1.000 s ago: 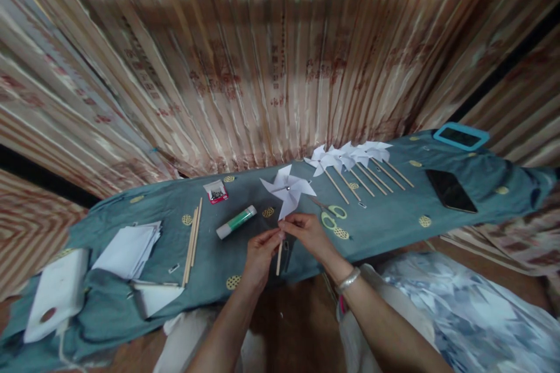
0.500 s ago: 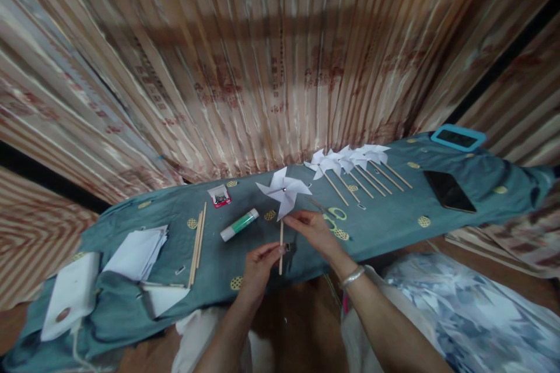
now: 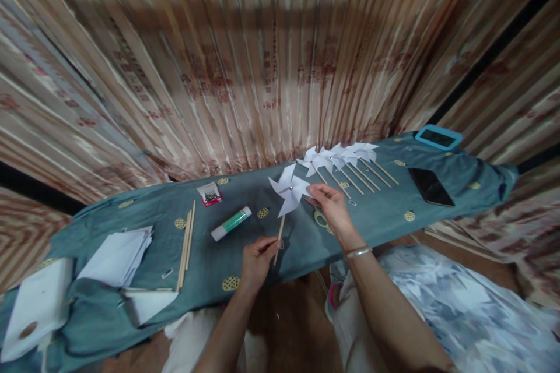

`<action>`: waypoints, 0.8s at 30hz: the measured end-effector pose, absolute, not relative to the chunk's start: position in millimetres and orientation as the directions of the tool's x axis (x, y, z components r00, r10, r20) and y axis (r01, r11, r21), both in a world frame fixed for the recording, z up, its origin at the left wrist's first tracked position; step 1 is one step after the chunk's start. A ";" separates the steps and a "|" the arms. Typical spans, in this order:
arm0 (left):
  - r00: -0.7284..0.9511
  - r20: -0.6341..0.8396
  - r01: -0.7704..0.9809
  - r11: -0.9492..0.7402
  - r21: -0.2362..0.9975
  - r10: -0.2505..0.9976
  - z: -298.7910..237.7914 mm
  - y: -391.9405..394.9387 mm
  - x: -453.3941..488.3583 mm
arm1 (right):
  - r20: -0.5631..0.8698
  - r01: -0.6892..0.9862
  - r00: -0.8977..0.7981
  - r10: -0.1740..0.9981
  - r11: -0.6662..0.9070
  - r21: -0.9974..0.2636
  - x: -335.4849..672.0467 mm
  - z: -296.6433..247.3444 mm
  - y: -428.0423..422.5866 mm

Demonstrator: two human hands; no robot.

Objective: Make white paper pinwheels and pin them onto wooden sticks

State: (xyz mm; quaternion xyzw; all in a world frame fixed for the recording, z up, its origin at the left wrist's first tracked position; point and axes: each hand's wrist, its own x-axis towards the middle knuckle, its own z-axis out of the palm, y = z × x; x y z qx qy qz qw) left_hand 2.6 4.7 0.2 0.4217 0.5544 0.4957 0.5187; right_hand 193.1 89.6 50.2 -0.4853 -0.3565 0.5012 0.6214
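A white paper pinwheel [image 3: 289, 189] on a thin wooden stick is held upright, tilted slightly right, over the table. My left hand [image 3: 258, 262] is closed, pinching the lower part of the stick between thumb and finger. With fingers closed, my right hand [image 3: 333, 205] touches the right-hand blade at its tip. Partly behind that hand lie scissors [image 3: 321, 218] with yellow-green handles. Several finished pinwheels [image 3: 335, 158] lie in an overlapping row further back to the right. A green-and-white glue stick [image 3: 231, 223] rests left of the held pinwheel.
Left on the green cloth [image 3: 210, 268] are a small red-and-white box of pins [image 3: 210, 194], loose wooden sticks [image 3: 186, 245], stacked white paper [image 3: 116, 256] and a white device [image 3: 39, 309] with a cable. A black phone [image 3: 431, 187] and a blue-framed tablet [image 3: 438, 137] lie right.
My right hand has moved up from the stick just under the pinwheel to its right-hand blade. The blades have turned and the stick leans more. The view has shifted slightly.
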 end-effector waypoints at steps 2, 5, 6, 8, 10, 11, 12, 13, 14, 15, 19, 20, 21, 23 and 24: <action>-0.117 -0.153 -0.058 0.147 0.987 0.981 -1.3 7.9 3.6 | -0.042 -0.272 0.248 0.968 0.028 -0.962 190.7 51.0 89.5; -0.153 -0.151 -0.078 0.140 0.987 0.977 -1.2 11.4 4.6 | -0.033 -0.255 0.248 0.968 0.032 -0.966 187.2 52.5 88.0; -0.162 -0.155 -0.087 0.142 0.986 0.975 -0.5 12.2 4.8 | -0.030 -0.248 0.247 0.968 0.033 -0.968 186.0 53.0 87.2; -0.166 -0.164 -0.099 0.149 0.984 0.972 1.7 13.4 5.7 | -0.026 -0.233 0.246 0.969 0.033 -0.972 183.5 54.3 85.7; -0.160 -0.167 -0.100 0.152 0.983 0.973 4.7 14.5 7.3 | -0.026 -0.223 0.241 0.970 0.029 -0.974 180.9 55.5 84.4; -0.162 -0.165 -0.100 0.150 0.984 0.973 6.3 15.2 8.4 | -0.027 -0.218 0.237 0.971 0.027 -0.976 179.5 56.1 83.8; -0.167 -0.162 -0.101 0.147 0.984 0.973 7.8 16.0 9.8 | -0.026 -0.214 0.231 0.973 0.025 -0.976 178.1 56.7 83.3; -0.174 -0.160 -0.104 0.144 0.984 0.972 9.1 16.8 11.2 | -0.024 -0.210 0.225 0.974 0.024 -0.977 176.6 57.3 82.8; -0.178 -0.161 -0.108 0.144 0.984 0.971 10.0 17.8 12.8 | -0.021 -0.207 0.217 0.976 0.025 -0.978 175.2 57.7 82.4; -0.179 -0.163 -0.113 0.144 0.983 0.970 10.5 18.9 14.3 | -0.018 -0.203 0.210 0.978 0.026 -0.979 173.7 58.1 82.0; -0.178 -0.160 -0.118 0.141 0.983 0.971 7.8 23.3 19.9 | -0.008 -0.187 0.179 0.984 0.026 -0.982 167.8 57.9 80.5; -0.187 -0.156 -0.121 0.135 0.983 0.970 6.5 24.2 20.9 | -0.007 -0.182 0.172 0.985 0.025 -0.983 166.1 57.3 80.3; -0.195 -0.154 -0.124 0.132 0.983 0.969 5.3 25.0 21.7 | -0.008 -0.179 0.165 0.986 0.022 -0.984 164.2 56.7 80.2; -0.199 -0.157 -0.129 0.133 0.983 0.967 3.6 25.9 22.5 | -0.008 -0.173 0.151 0.989 0.019 -0.985 160.2 55.4 80.2; -0.196 -0.159 -0.128 0.136 0.982 0.968 3.4 26.1 22.5 | -0.005 -0.168 0.143 0.990 0.019 -0.986 158.1 54.8 80.3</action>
